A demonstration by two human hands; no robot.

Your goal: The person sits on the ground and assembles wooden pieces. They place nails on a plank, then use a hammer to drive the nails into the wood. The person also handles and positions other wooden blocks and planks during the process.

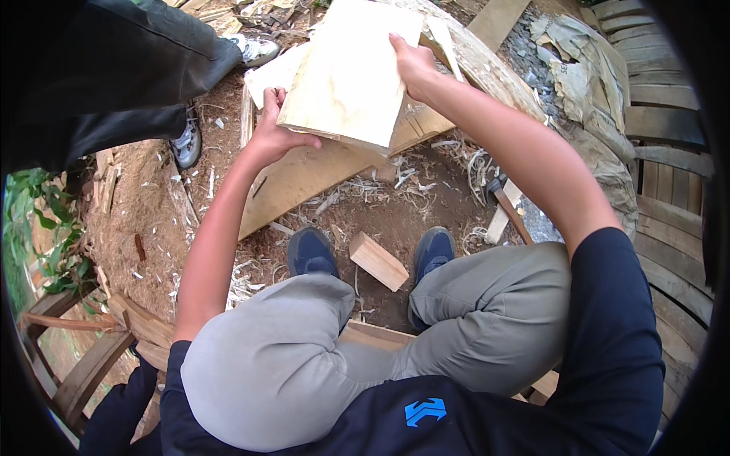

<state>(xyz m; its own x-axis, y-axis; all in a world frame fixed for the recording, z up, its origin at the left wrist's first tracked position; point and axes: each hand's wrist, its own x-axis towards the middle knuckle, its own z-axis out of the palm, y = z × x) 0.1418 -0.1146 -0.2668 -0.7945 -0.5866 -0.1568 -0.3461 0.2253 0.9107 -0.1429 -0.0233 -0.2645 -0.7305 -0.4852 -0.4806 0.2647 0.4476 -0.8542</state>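
A wide, pale wooden board (346,76) is tilted up in front of me, held by both hands. My left hand (275,137) grips its near left corner, the thumb along the near edge and the fingers curled behind. My right hand (414,67) clasps the right edge farther up, with the thumb on the upper face. Below it lies a larger flat wooden panel (289,186) on the ground, partly hidden by the board. A narrow pale wood strip (444,45) stands just beyond my right hand.
Between my shoes sits a small wood block (379,261). A hammer-like tool with a wooden handle (512,213) lies by my right knee. Shavings (407,173) litter the soil. Another person's trousered legs (152,68) are at left, a torn paper sack (585,83) and slatted wood (665,121) at right.
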